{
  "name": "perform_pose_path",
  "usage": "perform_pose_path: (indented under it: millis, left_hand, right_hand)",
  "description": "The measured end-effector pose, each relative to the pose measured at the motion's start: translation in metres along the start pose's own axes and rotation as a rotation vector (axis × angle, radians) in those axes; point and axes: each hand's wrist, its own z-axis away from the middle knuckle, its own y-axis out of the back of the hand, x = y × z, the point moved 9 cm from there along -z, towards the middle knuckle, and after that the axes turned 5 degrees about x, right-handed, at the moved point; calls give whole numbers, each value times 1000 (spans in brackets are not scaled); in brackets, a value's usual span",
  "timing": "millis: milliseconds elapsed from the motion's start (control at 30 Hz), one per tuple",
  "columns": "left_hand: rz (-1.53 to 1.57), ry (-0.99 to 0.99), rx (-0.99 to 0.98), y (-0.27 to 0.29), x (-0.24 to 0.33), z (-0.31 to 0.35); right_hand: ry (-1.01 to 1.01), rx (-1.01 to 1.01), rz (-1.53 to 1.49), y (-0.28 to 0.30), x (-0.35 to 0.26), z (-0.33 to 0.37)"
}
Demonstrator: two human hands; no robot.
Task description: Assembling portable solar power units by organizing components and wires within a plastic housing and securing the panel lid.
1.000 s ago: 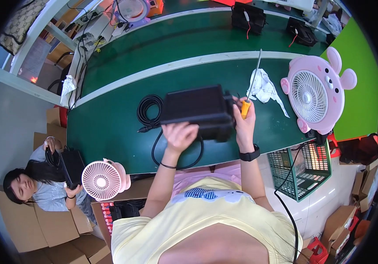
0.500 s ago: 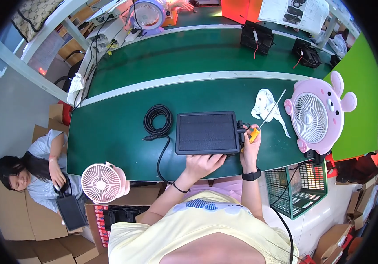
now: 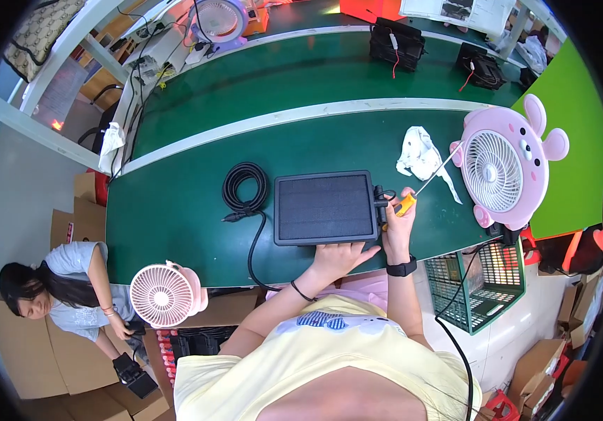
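Green table (image 3: pixel 329 144), with a black panel (image 3: pixel 326 208) near its front edge
The table spreads widest, and the large pink animal-shaped fan (image 3: pixel 494 168) stands at its right end; below that end sits a green crate (image 3: pixel 449 291) with 1 side open to view; the panel, face up, is left of the fan, though whether it rests on the table I cannot tell; a small pink fan (image 3: pixel 161 295) is at the front left corner, a white cloth (image 3: pixel 419 151) lies beyond the panel to the right, and a coiled black cable (image 3: pixel 262 184) lies to its left; of the 2 hands, the left hand (image 3: pixel 336 259) runs its fingers under the panel's near edge, tips hidden, so its grip cannot be told; the right hand (image 3: pixel 398 226), beside the panel's right side, holds a yellow-handled screwdriver (image 3: pixel 406 204), its shaft slanting toward the large fan
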Motion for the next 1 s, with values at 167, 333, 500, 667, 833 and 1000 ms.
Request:
perform_pose_path:
  millis: [167, 333, 500, 667, 833, 1000]
  left_hand:
    - [-182, -40, 42, -1, -1, -3]
    - [-60, 87, -49, 10, -36, -17]
    - [-193, 259, -99, 20, -107, -19]
    - [-550, 514, -236, 8, -215, -3]
    - [-874, 662, -180, 26, -300, -4]
    - [-507, 683, 44, 33, -274, -20]
  right_hand:
    - [2, 17, -11, -2, 7, -1]
    - [-2, -20, 244, -27, -11, -8]
    - [-8, 67, 367, -2, -21, -31]
    - [26, 116, 339, 19, -25, -35]
    - [-4, 104, 348, 24, -14, -30]
    - [-4, 101, 446, 29, 1, -32]
